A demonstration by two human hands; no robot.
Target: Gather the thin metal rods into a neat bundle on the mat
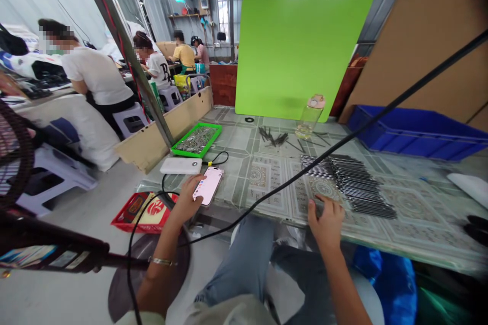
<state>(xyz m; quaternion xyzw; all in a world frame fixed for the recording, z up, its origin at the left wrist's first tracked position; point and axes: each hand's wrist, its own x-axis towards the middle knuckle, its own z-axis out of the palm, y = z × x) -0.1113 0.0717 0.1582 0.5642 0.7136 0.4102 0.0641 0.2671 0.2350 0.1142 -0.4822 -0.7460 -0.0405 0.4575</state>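
Live from the person's head, this single wide-angle view looks forward and steeply down, with the left hand (186,199) and right hand (326,224) close below the lens, the tabletop (415,208) running out ahead to a green board (301,51), and seated workers (95,73) bending at the far left edge.

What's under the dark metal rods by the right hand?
A patterned table cover shows around the dark metal rods; the part directly beneath them is hidden.
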